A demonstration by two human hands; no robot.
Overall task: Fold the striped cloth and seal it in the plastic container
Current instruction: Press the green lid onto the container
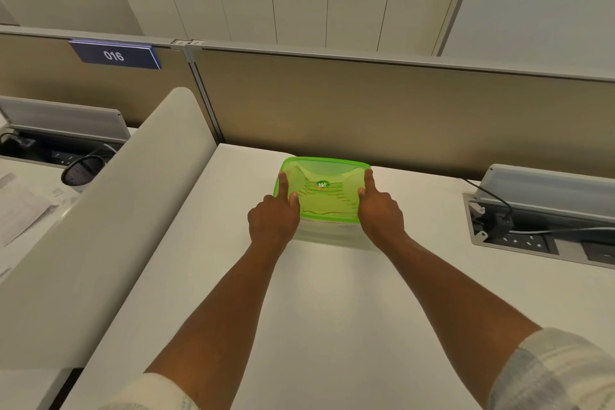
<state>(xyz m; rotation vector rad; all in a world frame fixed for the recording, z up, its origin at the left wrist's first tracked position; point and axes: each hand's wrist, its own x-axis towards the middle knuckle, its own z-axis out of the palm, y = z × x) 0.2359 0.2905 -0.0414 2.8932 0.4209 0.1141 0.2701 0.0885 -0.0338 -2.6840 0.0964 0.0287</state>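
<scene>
A clear plastic container stands on the white desk, near the back partition, with a translucent green lid lying on top of it. Through the lid I see the striped cloth folded inside. My left hand rests on the lid's left edge, index finger and thumb stretched along it, the other fingers curled. My right hand mirrors it on the right edge, index finger pointing toward the far right corner. Both hands press on the lid; neither wraps around it.
A beige partition runs right behind the container. A curved white divider borders the desk on the left. At the right sits an open cable box with sockets and a black cable. Papers and a dark mesh object lie on the neighbouring desk.
</scene>
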